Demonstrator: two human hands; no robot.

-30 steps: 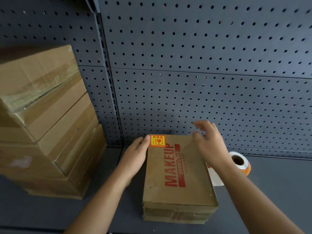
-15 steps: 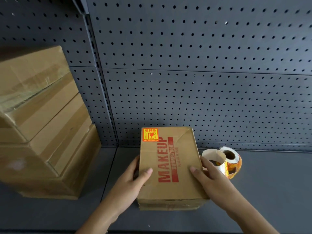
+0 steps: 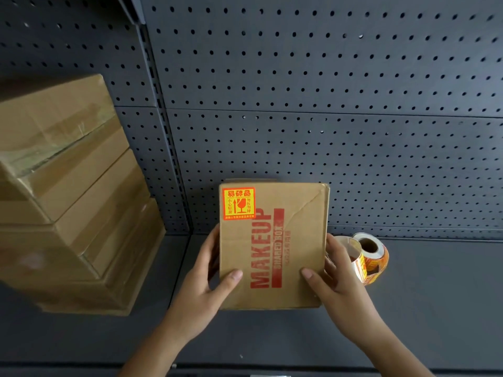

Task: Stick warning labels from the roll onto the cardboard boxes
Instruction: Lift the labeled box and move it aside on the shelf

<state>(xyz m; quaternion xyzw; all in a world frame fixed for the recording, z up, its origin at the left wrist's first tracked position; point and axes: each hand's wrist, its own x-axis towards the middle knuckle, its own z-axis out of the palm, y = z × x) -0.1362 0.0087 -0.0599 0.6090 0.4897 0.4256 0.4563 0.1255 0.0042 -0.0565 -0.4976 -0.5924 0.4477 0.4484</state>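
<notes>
The cardboard box (image 3: 294, 240) sits mid-scene above the grey shelf (image 3: 435, 295), its long axis running near to far. The red MAKEUP print reads from the near end toward the far end. A warning label (image 3: 239, 203) is stuck on the far-left corner of its top face. The left hand (image 3: 201, 289) and right hand (image 3: 337, 284) grip opposite long sides, thumbs on top and fingers (image 3: 333, 246) curled round the edges. The label roll (image 3: 373, 254) lies just right of the right hand. A stack of boxes (image 3: 68, 200) stands at left.

MAKEUP box (image 3: 294, 240) | orange label (image 3: 239, 203) top-left corner | label roll (image 3: 377, 258) just right
</notes>
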